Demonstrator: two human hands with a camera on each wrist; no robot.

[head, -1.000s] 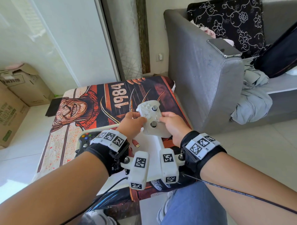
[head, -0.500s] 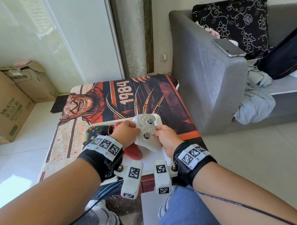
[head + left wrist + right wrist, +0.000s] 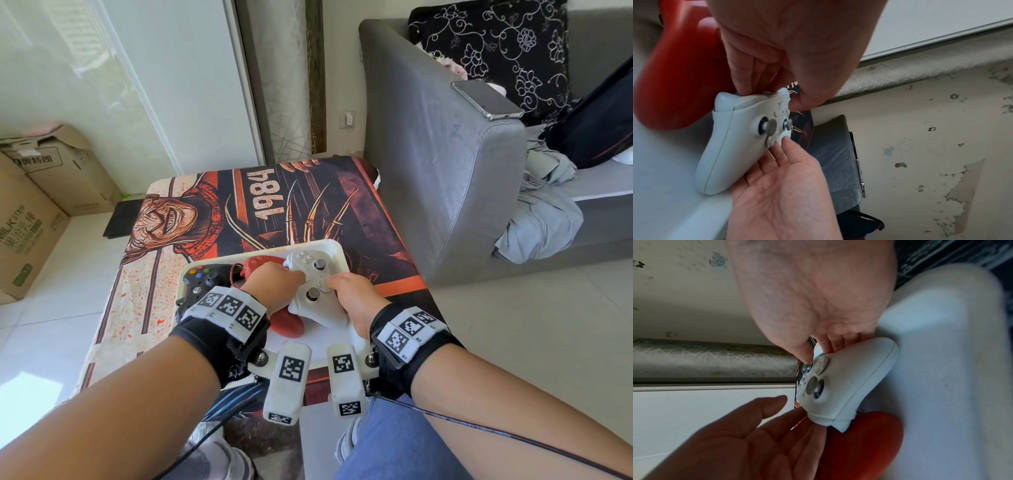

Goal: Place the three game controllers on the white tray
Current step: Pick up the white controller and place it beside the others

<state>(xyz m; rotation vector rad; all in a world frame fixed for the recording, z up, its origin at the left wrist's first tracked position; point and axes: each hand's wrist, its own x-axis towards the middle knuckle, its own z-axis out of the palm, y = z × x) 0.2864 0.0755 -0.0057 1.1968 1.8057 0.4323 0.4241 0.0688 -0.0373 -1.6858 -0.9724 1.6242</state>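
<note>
The white tray lies on the near end of the table. On it sit a black controller at the left and a red controller in the middle. A white controller is at the tray's right side, tilted, with one grip down on the tray. It lies beside the red controller. My left hand pinches its shoulder edge between thumb and fingers. My right hand holds the other side, thumb on the face and fingers behind the grip.
A printed cloth covers the table. A grey sofa stands close on the right, with a phone on its armrest and crumpled clothes on the seat. Cardboard boxes stand on the floor at the left.
Both hands have brought the white controller down and toward me, from above the table cloth onto the right side of the tray beside the red one.
</note>
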